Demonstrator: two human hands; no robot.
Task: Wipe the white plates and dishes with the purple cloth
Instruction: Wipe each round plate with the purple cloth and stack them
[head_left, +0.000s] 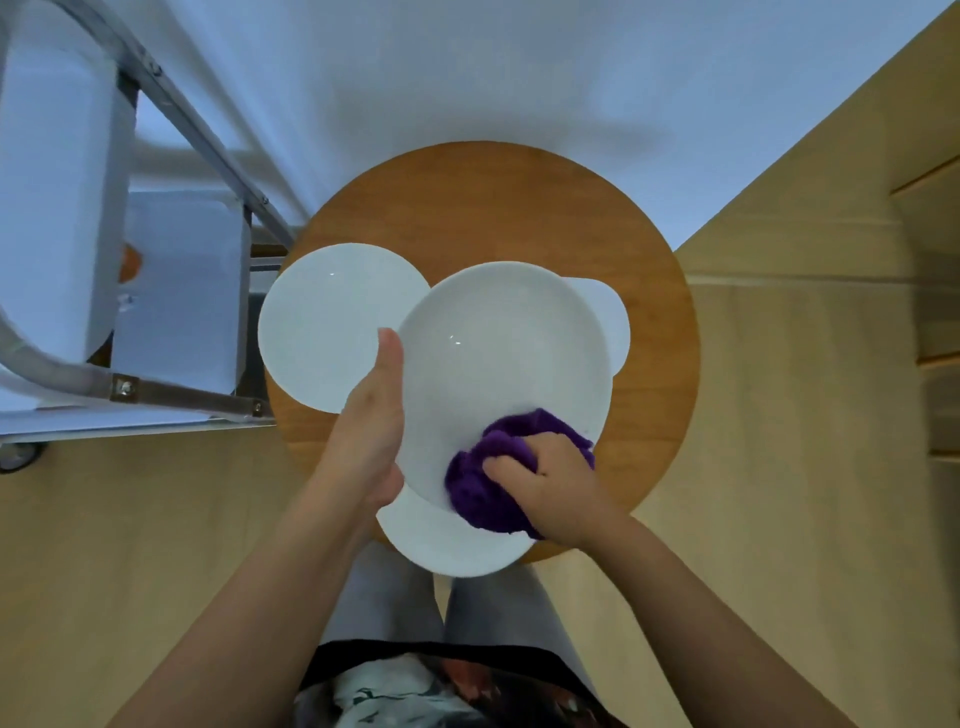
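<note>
A large white dish (498, 353) is held tilted above a round wooden table (498, 208). My left hand (371, 431) grips its left rim, thumb along the edge. My right hand (550, 488) holds a bunched purple cloth (483, 493) against the dish's lower right part. A flat white plate (322, 322) lies on the table at the left. Another white plate (447, 545) shows under the held dish at the near edge. A third white piece (613, 322) peeks out behind the dish on the right.
A metal-framed cart with white panels (171, 291) stands to the left of the table, its wheel (21, 457) on the wooden floor. A pale wall rises behind. Wooden furniture (924, 312) is at the right. My legs are below the table's near edge.
</note>
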